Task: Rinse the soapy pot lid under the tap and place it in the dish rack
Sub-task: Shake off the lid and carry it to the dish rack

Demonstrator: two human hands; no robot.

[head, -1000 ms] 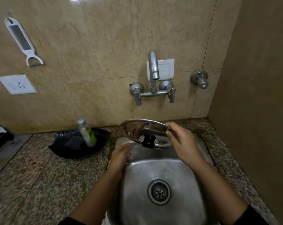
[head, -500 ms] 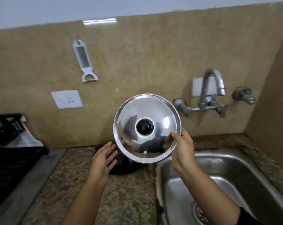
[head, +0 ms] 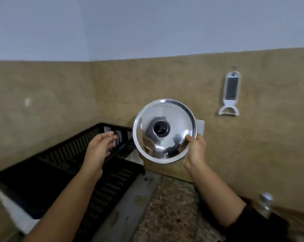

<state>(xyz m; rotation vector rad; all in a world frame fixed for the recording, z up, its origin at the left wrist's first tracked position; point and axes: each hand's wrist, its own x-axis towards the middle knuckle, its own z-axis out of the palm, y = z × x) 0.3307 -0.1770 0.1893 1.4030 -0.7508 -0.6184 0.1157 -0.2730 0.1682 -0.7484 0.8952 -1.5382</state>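
A shiny steel pot lid with a black knob stands upright in the air, its top facing me. My right hand grips its lower right rim. My left hand hovers empty with fingers apart, left of the lid and above the dish rack. The rack is a black slatted plastic basket in the left corner of the counter. The lid is to the right of the rack's far end, not touching it. The tap and sink are out of view.
A white peeler hangs on the tan tiled wall to the right. A speckled granite counter lies below my right arm. A bottle top shows at the lower right. A white socket plate peeks out behind the lid.
My view has swung left from the sink to the dish rack. My right hand carried the lid away from the tap and turned it upright; my left hand left the sink and reaches over the rack.
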